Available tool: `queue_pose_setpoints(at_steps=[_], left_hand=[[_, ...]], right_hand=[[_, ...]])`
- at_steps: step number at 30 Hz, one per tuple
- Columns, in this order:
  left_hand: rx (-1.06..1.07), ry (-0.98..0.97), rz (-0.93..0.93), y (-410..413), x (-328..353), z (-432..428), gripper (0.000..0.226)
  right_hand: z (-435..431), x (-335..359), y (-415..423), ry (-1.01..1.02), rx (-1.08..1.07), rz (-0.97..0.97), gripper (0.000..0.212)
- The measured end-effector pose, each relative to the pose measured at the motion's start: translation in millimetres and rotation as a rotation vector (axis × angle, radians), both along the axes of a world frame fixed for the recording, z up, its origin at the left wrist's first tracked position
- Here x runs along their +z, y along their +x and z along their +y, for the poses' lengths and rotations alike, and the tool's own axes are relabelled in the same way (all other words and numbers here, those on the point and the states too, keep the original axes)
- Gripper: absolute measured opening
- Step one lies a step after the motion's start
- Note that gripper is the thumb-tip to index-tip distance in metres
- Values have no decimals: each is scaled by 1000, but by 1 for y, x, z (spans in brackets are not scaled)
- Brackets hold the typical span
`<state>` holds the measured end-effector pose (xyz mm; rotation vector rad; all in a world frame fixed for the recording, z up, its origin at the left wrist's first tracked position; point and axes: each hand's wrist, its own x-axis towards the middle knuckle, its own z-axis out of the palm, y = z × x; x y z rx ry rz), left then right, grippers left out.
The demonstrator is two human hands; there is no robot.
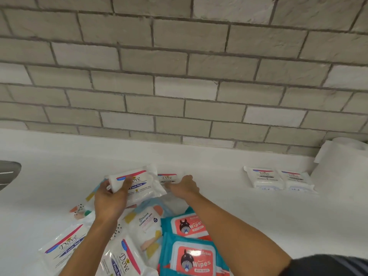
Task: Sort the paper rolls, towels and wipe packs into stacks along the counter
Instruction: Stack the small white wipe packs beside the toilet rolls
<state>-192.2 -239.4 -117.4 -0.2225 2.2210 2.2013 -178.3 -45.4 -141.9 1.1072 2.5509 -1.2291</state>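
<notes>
Left hand (110,200) grips wipe pack (143,189); right hand (182,186) outstretched, palm down.

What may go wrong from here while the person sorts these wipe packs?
The left hand holds a Dove pack by one end only; its glossy wrap might slip. The loose pile of packs lies under both forearms, so an arm might drag some out of place. The right hand reaches a small pack beside the held one, so the two might collide.
</notes>
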Motion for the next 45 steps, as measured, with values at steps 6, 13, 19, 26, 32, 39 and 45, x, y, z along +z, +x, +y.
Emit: queue_pose_setpoints(at_steps=[6,13,19,26,32,39,45], left_hand=[[33,15,-34,-9,-3,-14,41],[36,-14,-50,-12,-7,-15,47],[30,-15,-43,-8,-5,-16,44],[-4,-12,-19,2,0,-12,29],[-66,-32,-1,12,14,6,33],[-159,40,-62,34,21,63,38],[-300,91,-181,62,23,135,48]], right_hand=[[-10,-8,-19,-5,-86,-12,105],[-4,0,-22,-187,-112,45,80],[-1,1,-11,-311,-151,102,68],[-5,2,20,-335,-219,375,63],[16,10,65,-444,-281,508,43],[78,22,142,-494,-319,655,42],[139,34,201,-552,-407,803,42]])
